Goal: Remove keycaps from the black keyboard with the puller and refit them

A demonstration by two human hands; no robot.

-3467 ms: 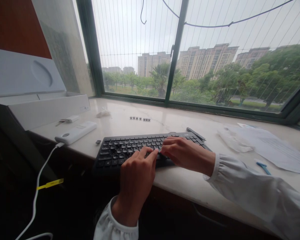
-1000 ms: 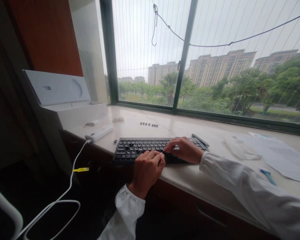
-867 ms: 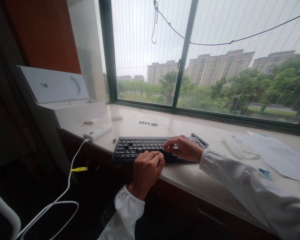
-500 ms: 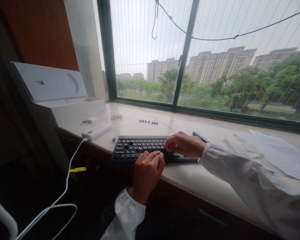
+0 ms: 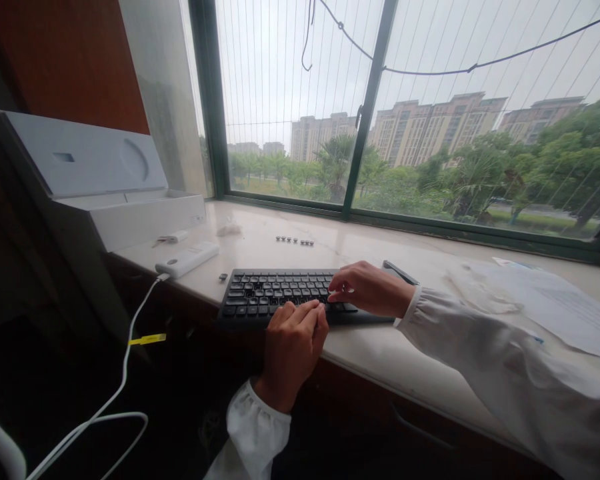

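Note:
A black keyboard [image 5: 280, 285] lies at the front of the pale sill, with dark gaps where some keycaps are off. My left hand [image 5: 294, 340] is at its front edge, fingers bent and pressed together near the lower keys. Whatever those fingertips hold, if anything, is hidden. From the right, my right hand [image 5: 367, 287] reaches over the keyboard's right part, thumb and forefinger pinched down at the keys. Anything between them is too small to make out. Behind the keyboard, several loose keycaps [image 5: 294, 241] stand in a row, and another small keycap [image 5: 223, 277] lies off its left end.
At the left are an open white box [image 5: 145, 220] and a white power bank [image 5: 187, 259] with a white cable [image 5: 125, 367] hanging over the edge. A crumpled clear bag [image 5: 485, 293] and paper sheets [image 5: 570, 310] lie at the right. The window [image 5: 350, 167] bounds the back.
The view has shifted slightly, moving the box and cable a little left in the picture. Both hands keep nearly the same places at the keyboard; my right fingers have moved slightly.

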